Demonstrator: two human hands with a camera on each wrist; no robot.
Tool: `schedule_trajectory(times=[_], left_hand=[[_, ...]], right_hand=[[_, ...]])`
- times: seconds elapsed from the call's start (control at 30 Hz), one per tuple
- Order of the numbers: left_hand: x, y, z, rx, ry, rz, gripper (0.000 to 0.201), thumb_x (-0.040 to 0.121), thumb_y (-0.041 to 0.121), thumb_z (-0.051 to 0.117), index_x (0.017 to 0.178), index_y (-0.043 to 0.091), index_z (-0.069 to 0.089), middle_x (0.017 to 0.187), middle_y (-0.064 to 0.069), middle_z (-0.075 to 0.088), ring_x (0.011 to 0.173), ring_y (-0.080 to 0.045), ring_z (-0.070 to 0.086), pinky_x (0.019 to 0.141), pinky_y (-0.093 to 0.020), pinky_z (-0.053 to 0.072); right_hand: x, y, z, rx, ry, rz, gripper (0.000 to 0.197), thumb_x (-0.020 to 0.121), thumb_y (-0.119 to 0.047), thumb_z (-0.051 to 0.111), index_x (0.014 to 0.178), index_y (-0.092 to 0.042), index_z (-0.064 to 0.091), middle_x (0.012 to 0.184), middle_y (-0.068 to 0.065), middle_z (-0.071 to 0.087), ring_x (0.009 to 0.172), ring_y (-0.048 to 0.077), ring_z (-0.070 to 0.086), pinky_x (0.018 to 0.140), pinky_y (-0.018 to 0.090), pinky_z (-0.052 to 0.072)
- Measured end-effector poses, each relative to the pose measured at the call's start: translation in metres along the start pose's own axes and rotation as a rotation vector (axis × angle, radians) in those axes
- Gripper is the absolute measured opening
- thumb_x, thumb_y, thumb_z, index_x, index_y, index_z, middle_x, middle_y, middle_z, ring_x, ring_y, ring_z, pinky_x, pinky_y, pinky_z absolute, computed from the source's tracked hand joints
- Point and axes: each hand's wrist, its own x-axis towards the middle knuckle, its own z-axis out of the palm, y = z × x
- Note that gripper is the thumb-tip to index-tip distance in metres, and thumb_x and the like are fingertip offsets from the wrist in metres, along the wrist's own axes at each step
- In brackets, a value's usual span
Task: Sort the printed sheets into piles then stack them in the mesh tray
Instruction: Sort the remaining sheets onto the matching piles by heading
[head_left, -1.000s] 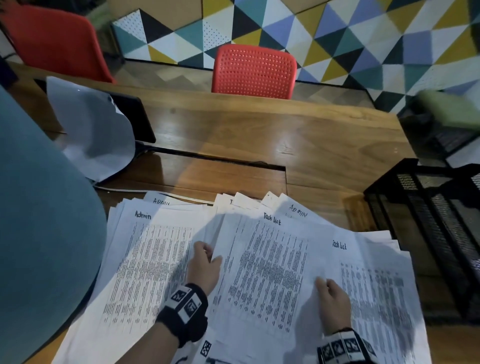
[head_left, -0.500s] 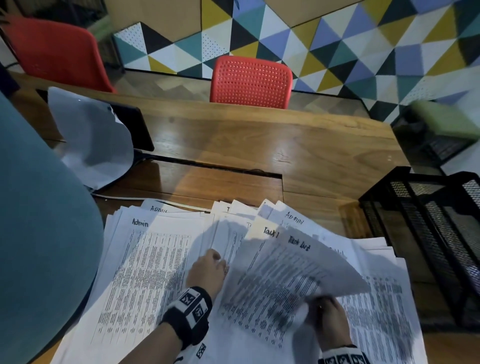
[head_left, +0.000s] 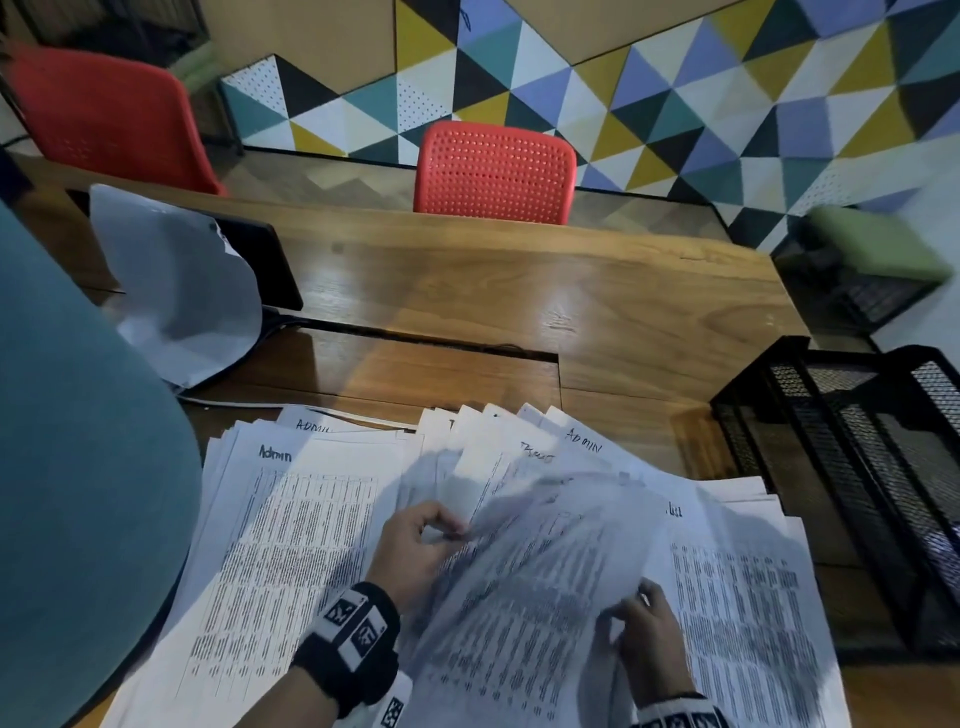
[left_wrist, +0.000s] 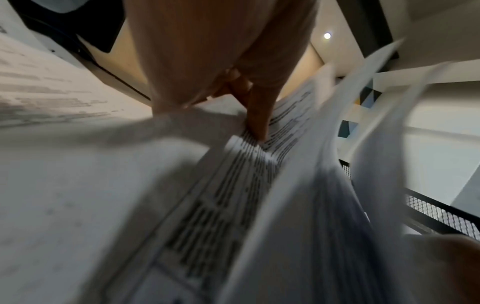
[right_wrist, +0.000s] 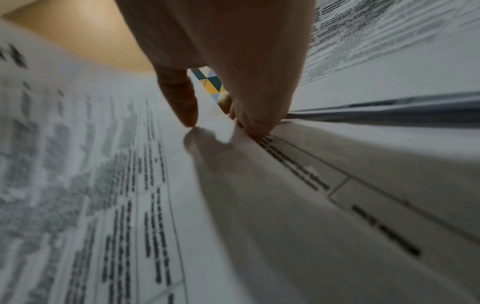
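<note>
Printed sheets lie fanned along the near edge of the wooden table (head_left: 519, 291). An "Admin" pile (head_left: 291, 545) lies at the left and a "Task list" pile (head_left: 737, 597) at the right. Between them one sheet (head_left: 545, 571) is lifted and blurred. My right hand (head_left: 631, 605) pinches its near right edge, thumb on top in the right wrist view (right_wrist: 215, 125). My left hand (head_left: 447, 527) has its fingers curled at that sheet's left edge, and a fingertip (left_wrist: 257, 131) presses on printed paper. The black mesh tray (head_left: 831, 467) stands at the right, holding no sheets that I can see.
A crumpled white sheet (head_left: 182, 291) drapes over a black device at the back left. Red chairs (head_left: 493, 171) stand beyond the table. A large teal shape (head_left: 78, 493) fills the left side. A green stool (head_left: 872, 249) sits at the far right.
My right hand has lifted the top sheet of the middle stack, and it now curls up and over. My left hand has shifted from lying on the papers to that sheet's left edge.
</note>
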Motion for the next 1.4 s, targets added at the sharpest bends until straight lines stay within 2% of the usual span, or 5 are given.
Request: schedule_trajectory(times=[0.23, 0.33, 0.67, 1.07, 1.4], left_hand=[[-0.015, 0.028, -0.011, -0.558, -0.268, -0.096, 0.012, 0.094, -0.008, 0.051, 0.089, 0.003, 0.054, 0.085, -0.014, 0.065, 0.068, -0.019, 0.067, 0.057, -0.028, 0.057], [-0.015, 0.029, -0.005, -0.595, -0.336, -0.191, 0.02, 0.102, 0.026, 0.048, 0.101, 0.007, 0.054, 0.105, -0.018, 0.071, 0.087, -0.03, 0.072, 0.083, -0.046, 0.059], [-0.001, -0.014, 0.022, 0.503, 0.096, -0.206, 0.041, 0.085, 0.04, 0.071, 0.104, 0.012, 0.049, 0.104, -0.005, 0.057, 0.089, -0.019, 0.057, 0.078, -0.03, 0.051], [0.005, -0.005, 0.056, 0.962, 0.119, -0.362, 0.112, 0.057, 0.077, 0.074, 0.134, 0.005, 0.034, 0.134, -0.012, 0.043, 0.125, -0.028, 0.045, 0.097, -0.04, 0.046], [0.008, 0.009, 0.055, 0.783, 0.142, -0.387, 0.095, 0.055, 0.053, 0.089, 0.122, 0.005, 0.041, 0.122, -0.013, 0.061, 0.11, -0.03, 0.061, 0.092, -0.041, 0.053]], right_hand=[[-0.01, -0.008, 0.012, -0.119, -0.227, -0.019, 0.046, 0.075, 0.0, 0.073, 0.118, -0.008, 0.062, 0.106, 0.009, 0.074, 0.102, 0.027, 0.068, 0.095, 0.046, 0.049], [-0.011, -0.019, 0.004, -0.184, -0.189, -0.082, 0.025, 0.085, 0.0, 0.065, 0.109, -0.007, 0.067, 0.099, 0.006, 0.076, 0.093, 0.021, 0.07, 0.086, 0.042, 0.053], [0.012, -0.096, -0.152, -0.773, 0.502, -0.073, 0.027, 0.09, -0.023, 0.06, 0.098, 0.003, 0.06, 0.102, 0.03, 0.063, 0.097, 0.044, 0.06, 0.079, 0.043, 0.043], [0.012, -0.056, -0.106, -1.36, 0.575, 0.063, 0.052, 0.086, -0.022, 0.056, 0.127, 0.002, 0.037, 0.126, 0.025, 0.048, 0.112, 0.039, 0.047, 0.085, 0.046, 0.048], [-0.045, 0.013, 0.018, -1.16, -0.149, -0.727, 0.019, 0.086, -0.043, 0.057, 0.099, -0.03, 0.063, 0.11, -0.012, 0.054, 0.095, 0.003, 0.052, 0.083, 0.025, 0.047]])
